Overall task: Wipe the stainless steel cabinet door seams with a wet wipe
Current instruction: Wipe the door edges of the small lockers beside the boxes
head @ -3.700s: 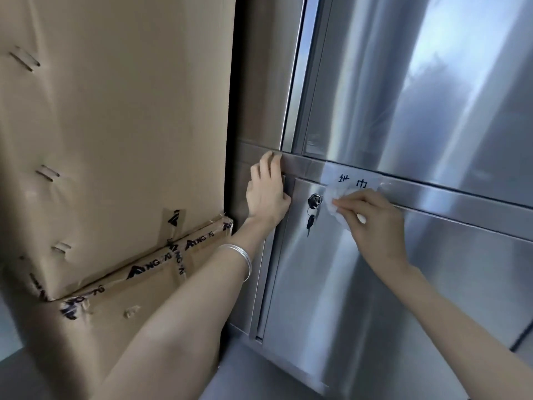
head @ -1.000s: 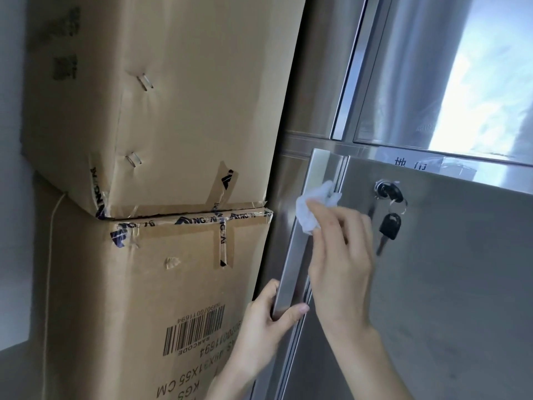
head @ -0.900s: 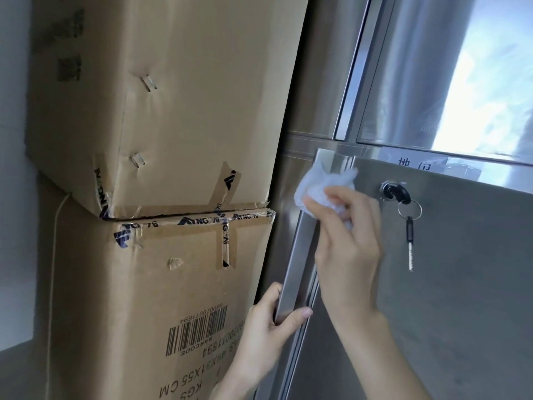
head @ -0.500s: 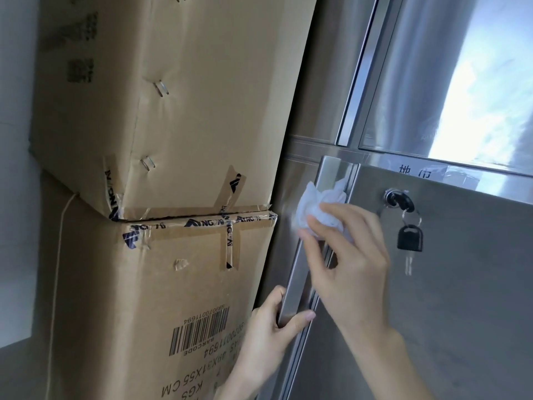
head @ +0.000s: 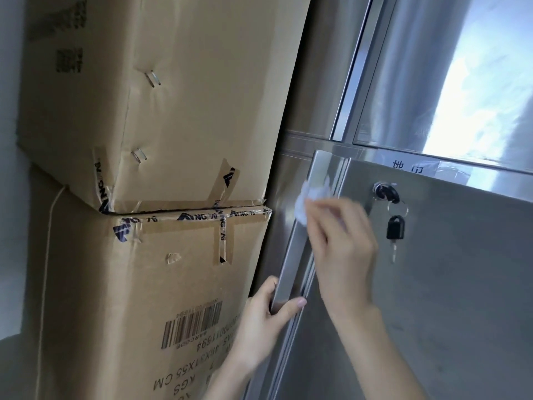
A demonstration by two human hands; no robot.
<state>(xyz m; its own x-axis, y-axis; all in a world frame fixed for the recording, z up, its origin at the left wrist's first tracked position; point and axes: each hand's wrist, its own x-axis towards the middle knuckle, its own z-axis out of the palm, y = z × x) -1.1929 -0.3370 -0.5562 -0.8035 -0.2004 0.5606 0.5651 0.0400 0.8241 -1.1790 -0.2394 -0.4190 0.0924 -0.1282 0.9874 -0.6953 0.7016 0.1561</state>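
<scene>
The lower stainless steel cabinet door (head: 450, 284) stands slightly ajar. My left hand (head: 259, 321) grips its left edge strip, thumb on the front and fingers wrapped behind. My right hand (head: 340, 246) pinches a crumpled white wet wipe (head: 310, 199) and presses it against the vertical seam near the door's upper left corner. The hand is motion-blurred. A lock with a black-headed key (head: 394, 226) hangs on a ring just right of my right hand.
Two stacked cardboard boxes (head: 161, 197) stand close to the left of the cabinet, leaving a narrow gap. Above the door is a reflective upper steel panel (head: 450, 76) and a label with characters (head: 408, 168).
Since 3.7 s ago the door has swung ajar and my left hand dropped from the top corner to the edge strip. In the last second the wipe rubs up and down the seam; the key swings.
</scene>
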